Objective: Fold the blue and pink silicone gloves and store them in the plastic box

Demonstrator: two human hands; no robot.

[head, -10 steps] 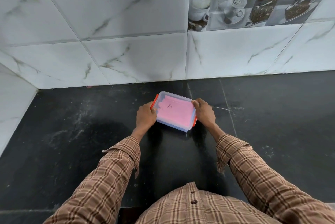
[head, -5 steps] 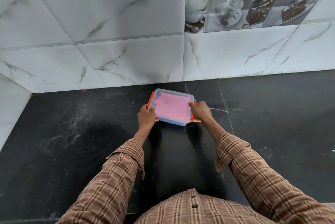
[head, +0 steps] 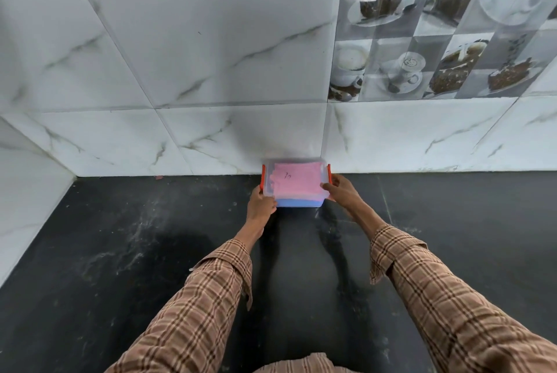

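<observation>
A clear plastic box with its lid on and orange side clips sits on the black counter, its far side against the wall. Through the lid I see the folded pink glove; the blue glove shows through the box's near side beneath it. My left hand grips the box's near left corner. My right hand grips the near right corner by the orange clip. Both arms are stretched far forward.
The black stone counter runs wide on both sides, with dusty white smears at the left. A white marble-tiled wall stands right behind the box and turns a corner at the far left. Coffee-and-cake picture tiles are upper right.
Both hands have slid the closed box away from me across the counter until it reached the back wall. The camera has tilted up with it.
</observation>
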